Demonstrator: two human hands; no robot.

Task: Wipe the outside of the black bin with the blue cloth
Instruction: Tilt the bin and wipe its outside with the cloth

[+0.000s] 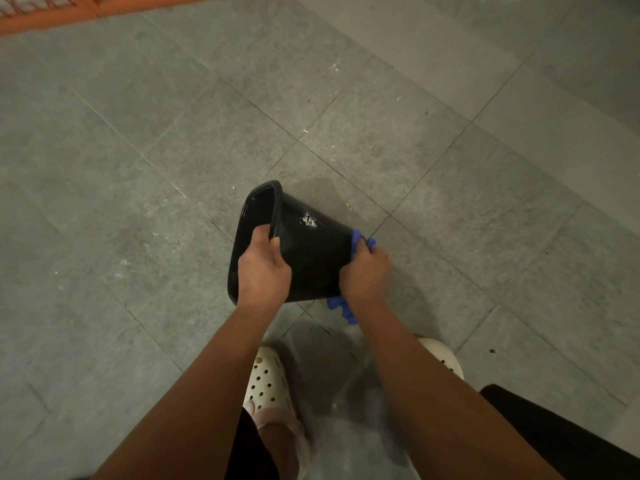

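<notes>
The black bin (311, 247) is held tilted on its side above the floor, mouth to the left and base to the right. A white smear marks its upper wall. My left hand (264, 271) grips the bin's rim, thumb outside and fingers inside. At the bin's base my right hand (365, 275) holds the blue cloth (341, 308) against it. Bits of cloth stick out above and below that hand; the rest is hidden under it.
Grey floor tiles (450, 168) with white specks spread all around. My two feet in white perforated clogs (268, 386) stand just below the bin. An orange edge (52, 15) runs along the top left corner. A dark shape (554, 431) lies at the lower right.
</notes>
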